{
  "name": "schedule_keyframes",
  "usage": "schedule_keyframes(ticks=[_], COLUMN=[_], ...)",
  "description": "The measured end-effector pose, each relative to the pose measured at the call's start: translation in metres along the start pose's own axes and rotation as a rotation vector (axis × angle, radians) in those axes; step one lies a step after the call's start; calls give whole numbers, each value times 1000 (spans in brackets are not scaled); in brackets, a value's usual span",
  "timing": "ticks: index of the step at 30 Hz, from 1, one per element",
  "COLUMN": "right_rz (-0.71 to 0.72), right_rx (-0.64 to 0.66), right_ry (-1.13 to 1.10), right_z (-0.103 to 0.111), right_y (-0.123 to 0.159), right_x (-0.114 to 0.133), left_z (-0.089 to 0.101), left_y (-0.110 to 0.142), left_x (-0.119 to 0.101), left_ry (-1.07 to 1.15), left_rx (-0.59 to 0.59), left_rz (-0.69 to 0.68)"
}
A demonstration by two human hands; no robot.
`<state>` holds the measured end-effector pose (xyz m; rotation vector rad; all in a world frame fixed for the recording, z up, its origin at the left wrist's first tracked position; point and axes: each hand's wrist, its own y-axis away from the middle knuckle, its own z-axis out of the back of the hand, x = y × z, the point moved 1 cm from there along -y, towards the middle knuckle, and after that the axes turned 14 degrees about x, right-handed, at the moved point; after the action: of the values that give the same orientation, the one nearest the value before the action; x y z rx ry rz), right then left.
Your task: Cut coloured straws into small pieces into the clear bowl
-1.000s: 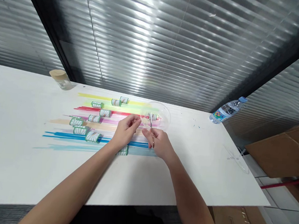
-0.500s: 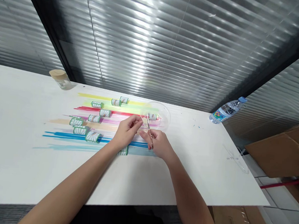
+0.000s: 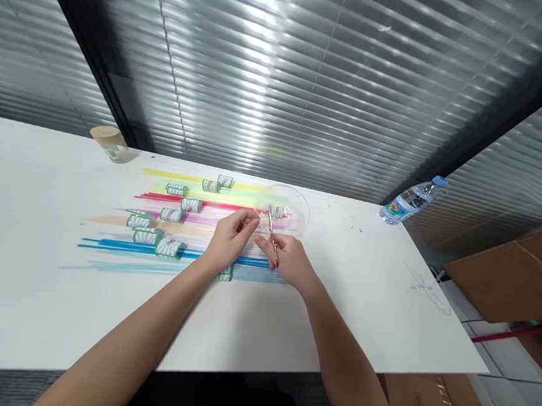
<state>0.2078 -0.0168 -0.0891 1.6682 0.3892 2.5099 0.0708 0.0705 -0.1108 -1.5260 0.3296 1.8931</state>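
My left hand is closed in a pinch above the coloured strands; whatever is between its fingertips is too small to make out. My right hand grips a pair of scissors, their blades pointing away from me, just right of the left fingertips. Behind the blades sits a clear round plastic dish. Under and left of my hands lie rows of thin straw-like strands, among them blue strands, red strands and yellow strands. Several green-and-white patterned wraps sit around or on them.
A jar with a tan lid stands at the back left. A water bottle is at the back right, near small blue scraps. Clear plastic strips lie by the right edge. Cardboard boxes stand beyond the white table.
The scissors and my right hand have shifted very slightly to the right. My left hand stays in nearly the same place.
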Motion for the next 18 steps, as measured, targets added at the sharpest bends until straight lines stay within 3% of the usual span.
schedule_keyframes(ticks=[7,18], right_rz=[4,-1], right_rx=[-15,6], right_ry=[1,4], right_z=[1,0], right_y=[-1,1], right_x=[-2,0], left_z=[1,0], left_y=[3,1], left_x=[-6,-2], left_ry=[-57,-90], left_rx=[-73,-43], left_rz=[-3,-19])
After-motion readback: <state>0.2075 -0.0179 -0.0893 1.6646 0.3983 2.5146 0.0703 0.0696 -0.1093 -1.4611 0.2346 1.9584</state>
